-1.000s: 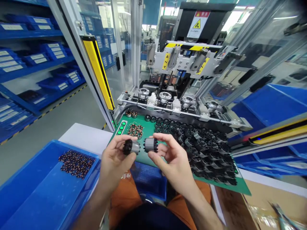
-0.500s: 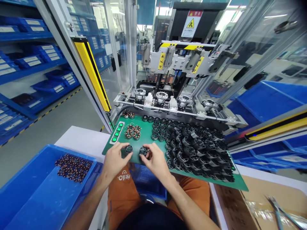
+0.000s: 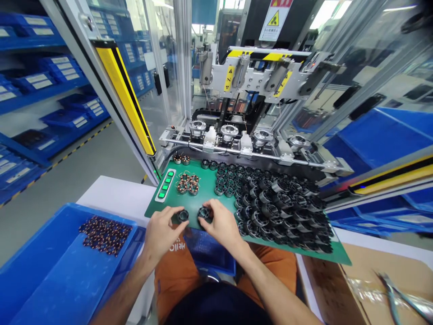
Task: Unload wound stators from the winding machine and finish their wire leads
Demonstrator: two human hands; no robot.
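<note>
At the front edge of the green work surface (image 3: 216,225), my left hand (image 3: 164,228) pinches a black ring-shaped motor core (image 3: 183,216) between thumb and fingers. Just right of it, my right hand (image 3: 219,222) grips a second black motor core (image 3: 204,212). A small gap separates the two cores. Behind them sits a small group of copper-wound cores (image 3: 188,183) with loose wire ends. Right of my right hand, many bare black cores (image 3: 277,203) stand in rows and stacks.
A winding machine with a row of round metal fixtures (image 3: 229,132) stands behind the work surface. Green buttons (image 3: 165,186) lie at its left. A blue bin (image 3: 72,262) holds wound cores (image 3: 105,234). Pliers (image 3: 389,289) lie on cardboard at right. Yellow light-curtain posts (image 3: 125,97) flank the station.
The camera view has shifted slightly. Both hands remain on their motor cores near the front edge, with the right core turned or tilted a little.
</note>
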